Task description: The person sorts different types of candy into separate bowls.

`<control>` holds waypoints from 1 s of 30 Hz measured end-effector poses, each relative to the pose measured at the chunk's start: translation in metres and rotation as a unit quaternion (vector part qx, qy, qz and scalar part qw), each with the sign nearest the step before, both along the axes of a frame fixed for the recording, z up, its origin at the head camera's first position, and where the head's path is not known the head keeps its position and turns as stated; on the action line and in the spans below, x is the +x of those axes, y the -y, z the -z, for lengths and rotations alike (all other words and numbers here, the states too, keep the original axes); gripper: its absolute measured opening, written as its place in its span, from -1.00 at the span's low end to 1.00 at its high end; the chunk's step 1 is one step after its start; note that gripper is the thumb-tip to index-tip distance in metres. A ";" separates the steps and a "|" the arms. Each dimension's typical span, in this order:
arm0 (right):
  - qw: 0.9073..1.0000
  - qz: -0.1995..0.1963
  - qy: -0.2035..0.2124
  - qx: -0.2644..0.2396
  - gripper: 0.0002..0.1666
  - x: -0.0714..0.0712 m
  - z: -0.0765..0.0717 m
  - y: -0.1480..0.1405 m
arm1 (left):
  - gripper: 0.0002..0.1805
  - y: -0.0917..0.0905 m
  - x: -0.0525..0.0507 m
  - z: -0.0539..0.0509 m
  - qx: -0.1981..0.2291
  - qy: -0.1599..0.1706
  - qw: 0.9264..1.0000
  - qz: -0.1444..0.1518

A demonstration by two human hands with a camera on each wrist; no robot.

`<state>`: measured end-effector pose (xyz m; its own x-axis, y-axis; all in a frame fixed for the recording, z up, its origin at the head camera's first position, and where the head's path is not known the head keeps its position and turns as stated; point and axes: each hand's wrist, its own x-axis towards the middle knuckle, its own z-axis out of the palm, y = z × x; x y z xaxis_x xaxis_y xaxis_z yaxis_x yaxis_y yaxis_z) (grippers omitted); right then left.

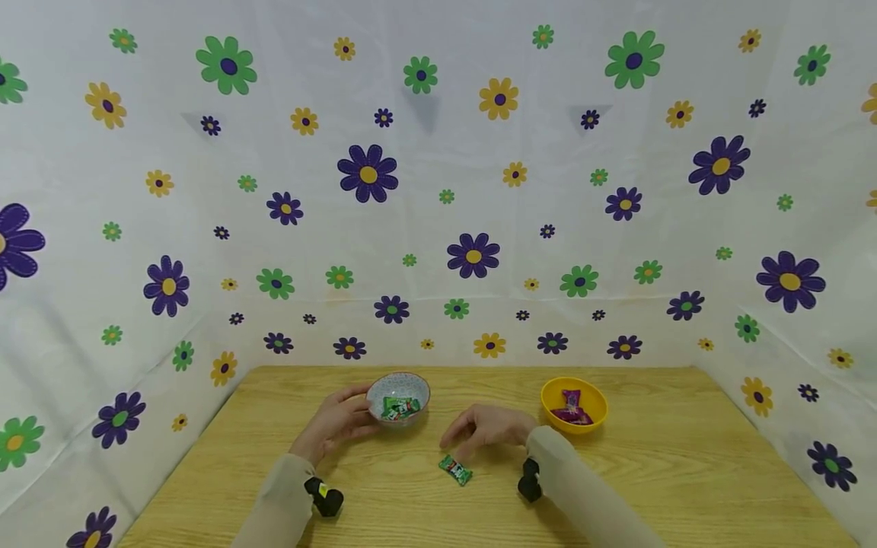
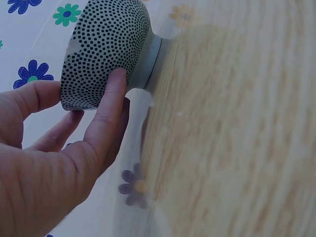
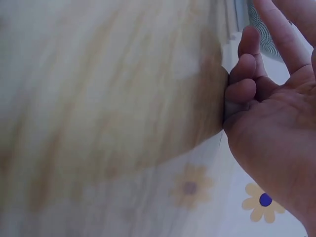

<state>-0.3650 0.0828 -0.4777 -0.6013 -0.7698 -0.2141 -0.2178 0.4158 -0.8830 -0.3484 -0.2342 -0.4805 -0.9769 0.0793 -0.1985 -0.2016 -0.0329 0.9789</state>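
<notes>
A bowl with dark dots on its outside (image 2: 106,49) stands at the middle left of the table, with several green-wrapped candies (image 1: 400,409) inside. My left hand (image 1: 340,421) holds this bowl by its left side, fingers spread against the rim and outer wall. One green-wrapped candy (image 1: 455,470) lies on the wood just in front of my right hand (image 1: 489,428). That hand is low over the table, thumb and index finger apart, the other fingers (image 3: 242,91) bent. I see nothing held in it.
Right of my right hand is a yellow bowl (image 1: 574,428) containing several purple-wrapped candies (image 1: 572,411). The wooden table (image 1: 685,472) ends at a white flowered cloth (image 1: 411,228) at the back and sides. Black wrist devices (image 1: 324,498) are strapped over both sleeves.
</notes>
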 end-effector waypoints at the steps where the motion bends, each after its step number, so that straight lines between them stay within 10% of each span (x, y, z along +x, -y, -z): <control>1: 1.000 -0.003 -0.003 0.005 -0.70 0.001 0.000 0.000 | -0.46 0.000 0.000 0.000 -0.001 0.000 1.000 0.000; 13: 0.993 -0.019 -0.083 0.079 -0.74 0.008 -0.001 0.007 | -0.47 0.001 -0.003 0.001 -0.001 -0.007 1.000 0.005; 30: 0.993 -0.007 -0.092 0.074 -0.90 0.011 0.000 0.007 | -0.46 0.001 -0.003 0.004 0.009 -0.007 1.000 0.006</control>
<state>-0.3543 0.0758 -0.4773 -0.6307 -0.7463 -0.2127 -0.3766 0.5340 -0.7570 -0.3518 -0.2351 -0.4847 -0.9786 0.0936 -0.1834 -0.1885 -0.0484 0.9809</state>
